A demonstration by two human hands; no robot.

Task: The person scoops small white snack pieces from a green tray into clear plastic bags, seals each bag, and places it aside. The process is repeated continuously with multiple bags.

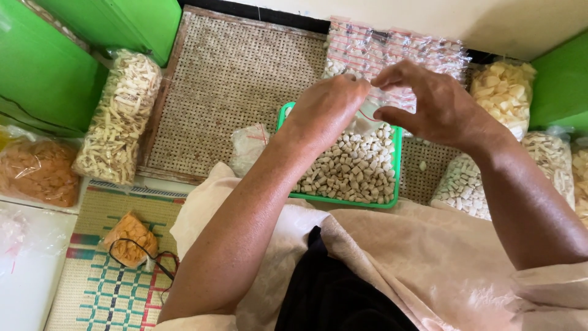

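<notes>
My left hand (327,107) and my right hand (432,101) meet above a green tray (344,199) heaped with small pale snack pieces (358,168). Between the fingertips of both hands I pinch the top of a small clear plastic bag (369,116), which hangs over the tray and is mostly hidden by my hands. Just beyond my hands lies a row of small filled bags with red seal strips (392,46).
A woven rattan tray (233,79) lies on the floor at the left. Large bags of pale chips stand at left (119,116) and right (505,89). Orange snack bags (40,171) (130,239) and a patterned mat (116,288) are at lower left. Green panels (43,67) flank the space.
</notes>
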